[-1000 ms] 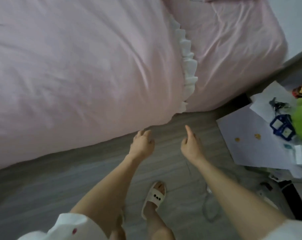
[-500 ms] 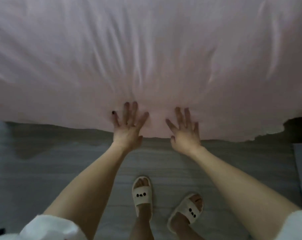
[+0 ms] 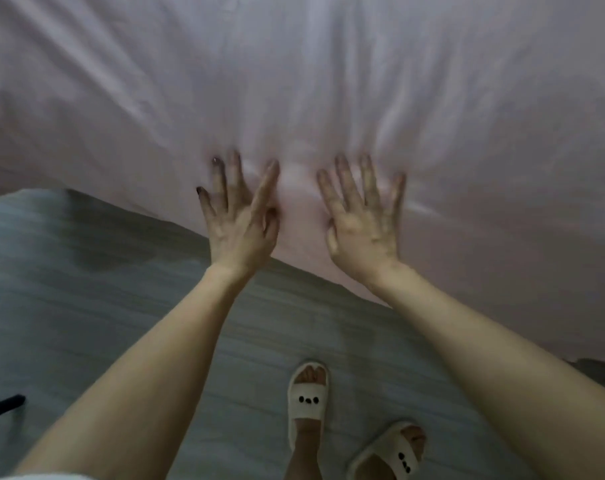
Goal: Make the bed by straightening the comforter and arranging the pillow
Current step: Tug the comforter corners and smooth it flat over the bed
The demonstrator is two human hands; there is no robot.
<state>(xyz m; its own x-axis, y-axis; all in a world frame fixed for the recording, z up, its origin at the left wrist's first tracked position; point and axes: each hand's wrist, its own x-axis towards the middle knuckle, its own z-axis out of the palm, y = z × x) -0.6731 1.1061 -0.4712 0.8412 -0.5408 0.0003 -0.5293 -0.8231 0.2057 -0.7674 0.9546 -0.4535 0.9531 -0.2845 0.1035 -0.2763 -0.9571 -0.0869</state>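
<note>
A pale pink comforter (image 3: 328, 81) fills the upper half of the head view, with soft creases fanning out from near my hands. Its lower edge hangs over the bed side and runs diagonally down to the right. My left hand (image 3: 240, 216) lies flat on the comforter near that edge, fingers spread. My right hand (image 3: 363, 223) lies flat beside it, fingers spread too. Both hands are blurred and hold nothing. No pillow is in view.
Grey wood-look floor (image 3: 86, 289) stretches below the bed edge. My feet in white slippers (image 3: 308, 400) stand on the floor at the bottom, close to the bed. A thin black object (image 3: 3, 407) pokes in at the far left edge.
A second ago my hands hung loosely curled above the floor near the ruffled comforter corner. They have since spread flat on the comforter and slid a little farther onto it.
</note>
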